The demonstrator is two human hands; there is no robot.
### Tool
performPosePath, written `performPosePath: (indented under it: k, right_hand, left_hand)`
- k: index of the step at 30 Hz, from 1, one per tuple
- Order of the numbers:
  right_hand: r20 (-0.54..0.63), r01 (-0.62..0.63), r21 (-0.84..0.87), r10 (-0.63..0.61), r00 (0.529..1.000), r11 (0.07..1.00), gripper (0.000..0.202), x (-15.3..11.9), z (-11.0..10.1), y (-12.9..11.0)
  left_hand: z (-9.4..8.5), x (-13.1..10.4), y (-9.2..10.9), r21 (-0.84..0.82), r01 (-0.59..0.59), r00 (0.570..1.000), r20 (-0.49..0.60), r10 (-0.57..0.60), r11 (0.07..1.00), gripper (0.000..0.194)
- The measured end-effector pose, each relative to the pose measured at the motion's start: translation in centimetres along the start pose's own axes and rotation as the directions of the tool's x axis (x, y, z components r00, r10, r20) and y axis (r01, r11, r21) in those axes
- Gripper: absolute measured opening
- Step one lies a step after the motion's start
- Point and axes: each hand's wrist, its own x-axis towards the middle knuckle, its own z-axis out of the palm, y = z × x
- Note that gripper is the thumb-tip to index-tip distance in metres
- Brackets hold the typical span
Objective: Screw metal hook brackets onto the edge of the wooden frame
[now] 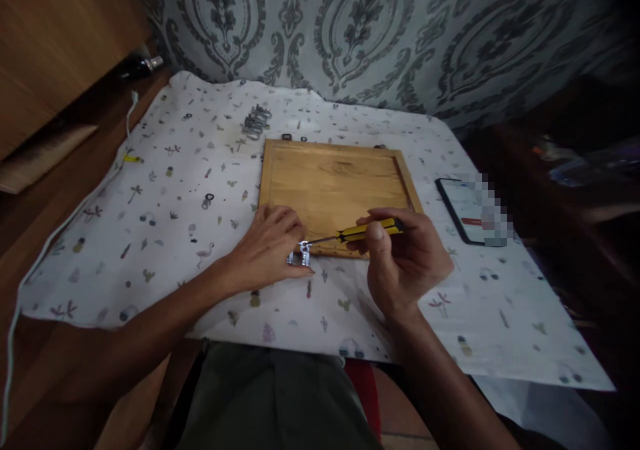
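In the head view, a dark-edged smartphone point(453, 213) is lying on the right side of the white printed tablecloth point(165, 257), its partly pixelated screen showing writing too small to read. A rectangular, honey-coloured wooden panel point(335, 180) with a raised frame and visible grain is being supported flat by the cloth, in front of the person. At its near edge, toward the left, a shiny silver metal fitting point(305, 257) is being held between the thumb and fingers of the left hand point(270, 247). A yellow-and-black-handled screwdriver point(370, 230) is being gripped in the closed fingers of the right hand point(407, 257), its tip being directed leftward onto the fitting. Beyond the panel's far left corner, grey metal pieces point(256, 122) are being kept in a cluster.
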Motion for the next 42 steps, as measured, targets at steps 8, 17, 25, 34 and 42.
performPosePath:
  k: [8,17,25,34,42]
  right_hand:
    - [0.152,0.097,-0.093,-0.082,0.985,0.991,0.008,0.7,-0.3,-0.6]
    - [0.460,-0.124,0.120,0.055,0.886,0.985,0.019,3.5,0.5,-1.9]
    - [0.467,-0.068,0.140,-0.005,0.884,0.988,0.014,3.2,0.4,-1.3]
    - [0.372,-0.023,0.106,-0.018,0.928,0.994,0.019,2.7,1.2,-1.0]
    - [0.333,0.028,0.060,-0.047,0.942,0.998,0.023,2.6,1.4,-1.1]
  left_hand:
    - [-0.2,0.0,0.0,0.017,-0.010,1.000,0.017,0.010,1.000,0.047]
    - [-0.3,0.1,0.2,0.037,0.013,0.999,0.035,-0.015,0.999,0.050]
    - [-0.1,0.1,0.1,0.032,0.006,1.000,0.028,-0.007,0.999,0.049]
    - [-0.3,0.1,0.2,0.003,0.012,0.999,0.043,-0.012,1.000,0.045]
    - [-0.3,0.1,0.3,0.006,0.029,0.998,0.054,-0.030,1.000,0.046]
